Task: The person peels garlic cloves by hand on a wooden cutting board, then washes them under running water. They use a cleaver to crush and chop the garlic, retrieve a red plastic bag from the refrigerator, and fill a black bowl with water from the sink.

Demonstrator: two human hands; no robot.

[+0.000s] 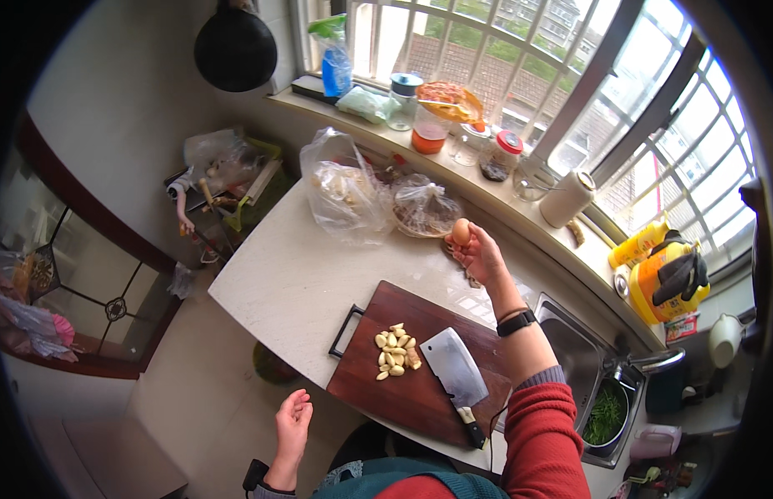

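Note:
My right hand point(480, 254) is shut on a brown egg point(461, 231), held up over the counter beside a woven basket point(424, 227) covered by a clear plastic bag. My left hand point(293, 415) is in the air off the counter's near edge, its fingers loosely curled, with nothing seen in it. On the dark red wooden cutting board point(386, 312) lies a pile of peeled garlic cloves point(393, 357). A cleaver point(456, 368) rests flat to the right of the cloves, its black handle towards me.
A plastic bag with pale contents point(343, 187) stands at the counter's back. Jars, including a red-lidded one point(502, 155), line the windowsill. The sink point(564, 340) is at the right, with a pot of green leaves point(606, 411). A wok point(235, 50) hangs on the wall.

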